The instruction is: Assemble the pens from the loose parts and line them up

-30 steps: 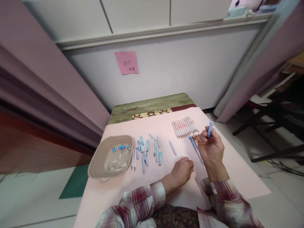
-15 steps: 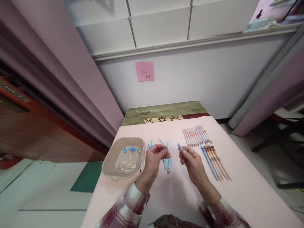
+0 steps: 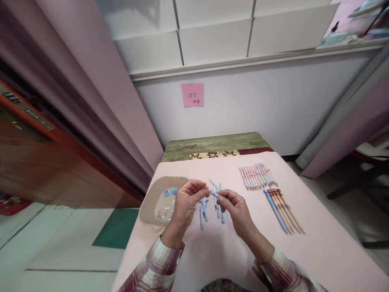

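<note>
My right hand [image 3: 238, 213] pinches a short light-blue pen barrel piece [image 3: 214, 194] between thumb and fingers, pointing it leftward. Close against the piece's left end, the thumb and fingertips of my left hand [image 3: 186, 202] are pressed together. Whatever they hold is too small to make out. Under and between both hands, several blue and pale-teal pen parts [image 3: 201, 217] lie loose on the pink tablecloth. My left hand partly covers the beige bin [image 3: 146, 202], where small bright-blue pieces [image 3: 167, 192] and short clear or white bits [image 3: 164, 213] lie.
To the right, a row of clear-barrelled pens [image 3: 258, 177] lies behind a second row of brown-and-beige pens [image 3: 284, 207] with one blue pen [image 3: 275, 211] at its left end. The green patterned table top [image 3: 212, 142] shows beyond the cloth, against the wall. A pink note [image 3: 193, 95] hangs there.
My hands have come together: the right brought the blue barrel piece leftward to the left fingertips. My left hand now covers more of the bin. The whole view has shifted slightly.
</note>
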Demonstrator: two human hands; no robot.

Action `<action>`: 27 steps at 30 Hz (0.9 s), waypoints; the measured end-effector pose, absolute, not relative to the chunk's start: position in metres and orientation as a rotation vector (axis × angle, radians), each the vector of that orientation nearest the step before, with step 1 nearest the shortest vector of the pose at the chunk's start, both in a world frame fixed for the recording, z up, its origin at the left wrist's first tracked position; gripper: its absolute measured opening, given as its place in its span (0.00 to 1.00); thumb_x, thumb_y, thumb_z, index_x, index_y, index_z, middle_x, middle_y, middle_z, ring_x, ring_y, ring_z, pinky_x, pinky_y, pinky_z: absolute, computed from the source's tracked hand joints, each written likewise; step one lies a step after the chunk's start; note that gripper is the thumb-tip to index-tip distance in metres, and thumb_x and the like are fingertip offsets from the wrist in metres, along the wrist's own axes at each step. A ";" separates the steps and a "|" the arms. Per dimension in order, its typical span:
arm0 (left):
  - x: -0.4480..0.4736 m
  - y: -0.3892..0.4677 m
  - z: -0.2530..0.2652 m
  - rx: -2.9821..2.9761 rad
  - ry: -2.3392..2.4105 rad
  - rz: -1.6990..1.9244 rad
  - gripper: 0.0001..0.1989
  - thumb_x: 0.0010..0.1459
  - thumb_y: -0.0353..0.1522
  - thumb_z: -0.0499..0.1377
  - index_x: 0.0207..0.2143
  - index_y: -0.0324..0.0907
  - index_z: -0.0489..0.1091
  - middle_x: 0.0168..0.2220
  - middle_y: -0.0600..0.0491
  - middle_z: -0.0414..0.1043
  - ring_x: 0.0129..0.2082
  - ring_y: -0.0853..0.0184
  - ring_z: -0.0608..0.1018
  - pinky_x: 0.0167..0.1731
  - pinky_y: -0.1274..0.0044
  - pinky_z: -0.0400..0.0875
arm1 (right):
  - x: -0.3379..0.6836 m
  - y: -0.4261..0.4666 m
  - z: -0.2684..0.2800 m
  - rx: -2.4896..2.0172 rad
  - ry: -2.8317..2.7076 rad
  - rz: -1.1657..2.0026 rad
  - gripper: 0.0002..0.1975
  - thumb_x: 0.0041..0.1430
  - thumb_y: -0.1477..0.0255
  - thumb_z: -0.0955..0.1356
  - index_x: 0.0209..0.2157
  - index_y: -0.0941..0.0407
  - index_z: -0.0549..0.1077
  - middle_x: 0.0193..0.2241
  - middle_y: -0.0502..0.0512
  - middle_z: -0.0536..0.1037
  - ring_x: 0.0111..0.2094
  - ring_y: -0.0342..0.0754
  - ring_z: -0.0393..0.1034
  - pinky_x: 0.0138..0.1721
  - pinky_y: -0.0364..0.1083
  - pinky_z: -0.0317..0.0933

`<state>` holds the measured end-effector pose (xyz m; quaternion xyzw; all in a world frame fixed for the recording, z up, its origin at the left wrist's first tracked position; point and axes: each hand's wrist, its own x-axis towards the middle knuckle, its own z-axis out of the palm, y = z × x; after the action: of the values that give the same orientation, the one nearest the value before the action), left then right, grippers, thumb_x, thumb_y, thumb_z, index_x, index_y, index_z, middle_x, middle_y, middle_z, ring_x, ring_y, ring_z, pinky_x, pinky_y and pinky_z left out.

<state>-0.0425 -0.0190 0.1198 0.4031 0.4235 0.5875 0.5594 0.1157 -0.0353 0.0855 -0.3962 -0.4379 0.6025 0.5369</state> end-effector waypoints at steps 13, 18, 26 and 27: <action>-0.063 -0.026 0.157 1.951 1.209 1.039 0.02 0.53 0.29 0.64 0.32 0.42 0.76 0.28 0.52 0.77 0.28 0.68 0.77 0.30 0.78 0.70 | 0.113 -0.038 0.083 -0.889 -1.128 1.473 0.09 0.55 0.65 0.71 0.33 0.56 0.77 0.24 0.49 0.72 0.23 0.40 0.61 0.25 0.41 0.57; -0.058 -0.026 0.175 2.338 1.145 0.867 0.09 0.55 0.25 0.60 0.38 0.43 0.75 0.32 0.52 0.78 0.30 0.68 0.77 0.31 0.77 0.68 | 0.113 -0.039 0.074 -0.856 -1.085 1.551 0.09 0.55 0.65 0.71 0.34 0.56 0.78 0.25 0.49 0.73 0.23 0.40 0.62 0.26 0.41 0.57; -0.043 -0.034 0.156 1.876 1.256 1.063 0.15 0.50 0.28 0.65 0.43 0.43 0.73 0.37 0.51 0.76 0.32 0.68 0.76 0.35 0.77 0.71 | 0.101 -0.047 0.064 -0.656 -0.647 1.848 0.12 0.51 0.64 0.74 0.35 0.56 0.77 0.26 0.50 0.73 0.23 0.38 0.62 0.26 0.40 0.57; -0.040 -0.036 0.149 1.738 1.246 1.097 0.15 0.49 0.29 0.66 0.42 0.42 0.73 0.37 0.50 0.76 0.33 0.68 0.76 0.35 0.76 0.71 | 0.099 -0.048 0.064 -0.636 -0.597 1.874 0.12 0.51 0.63 0.75 0.35 0.55 0.77 0.26 0.49 0.73 0.22 0.38 0.61 0.25 0.39 0.57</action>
<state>-0.0396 -0.0362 0.1488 0.6745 0.4836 0.4256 0.3607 0.0987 -0.0485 0.0639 -0.2644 -0.2480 0.7788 0.5119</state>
